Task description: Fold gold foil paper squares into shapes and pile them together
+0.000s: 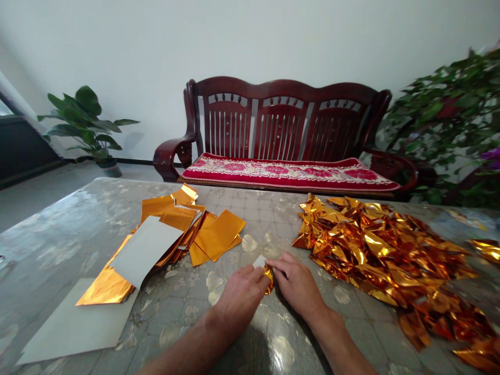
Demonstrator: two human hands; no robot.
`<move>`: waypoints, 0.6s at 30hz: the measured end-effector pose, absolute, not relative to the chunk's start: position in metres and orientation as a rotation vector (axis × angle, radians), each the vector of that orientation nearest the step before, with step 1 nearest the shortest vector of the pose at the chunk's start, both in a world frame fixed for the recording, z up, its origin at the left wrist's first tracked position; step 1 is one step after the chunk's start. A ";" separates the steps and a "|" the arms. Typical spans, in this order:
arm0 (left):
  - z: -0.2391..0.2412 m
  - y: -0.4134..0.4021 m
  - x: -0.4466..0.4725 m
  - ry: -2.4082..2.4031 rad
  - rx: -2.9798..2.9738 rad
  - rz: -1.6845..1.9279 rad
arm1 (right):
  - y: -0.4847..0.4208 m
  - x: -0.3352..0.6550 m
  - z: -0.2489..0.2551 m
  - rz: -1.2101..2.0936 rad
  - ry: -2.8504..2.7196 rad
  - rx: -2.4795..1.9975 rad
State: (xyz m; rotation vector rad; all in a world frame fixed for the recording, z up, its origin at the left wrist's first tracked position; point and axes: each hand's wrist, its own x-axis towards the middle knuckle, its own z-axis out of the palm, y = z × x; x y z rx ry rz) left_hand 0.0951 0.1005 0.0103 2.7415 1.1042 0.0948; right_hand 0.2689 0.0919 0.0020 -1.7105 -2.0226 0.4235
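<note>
Between my two hands is a small piece of gold foil paper (269, 281), partly folded, with a pale grey-white corner showing at its far end. My left hand (244, 291) grips it from the left with bent fingers. From the other side, my right hand (295, 278) pinches its far edge with thumb and forefinger. The fingers cover much of the paper. Off to the left lies a loose stack of flat gold foil sheets (221, 234), some with the pale side up. A large heap of folded gold foil pieces (363, 245) spreads over the right side.
The table (172, 323) has a glossy, flower-patterned cover. A pale sheet (78, 328) lies at the front left, partly beneath the foil stack. Beyond the table's far edge stands a dark red wooden bench (281, 120), with a potted plant (88, 125) to its left and leafy plants (453, 114) to its right.
</note>
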 end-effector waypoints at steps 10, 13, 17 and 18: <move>0.004 0.097 0.095 1.130 2.822 0.077 | 0.083 0.260 0.019 0.155 -2.235 -1.912; 0.007 0.102 0.087 1.152 2.841 0.158 | 0.084 0.263 0.020 0.111 -2.193 -1.958; 0.011 0.113 0.078 1.377 2.807 0.313 | 0.087 0.265 0.012 0.034 -2.096 -1.992; 0.011 0.115 0.077 1.441 2.771 0.329 | 0.087 0.265 0.009 0.029 -2.073 -1.989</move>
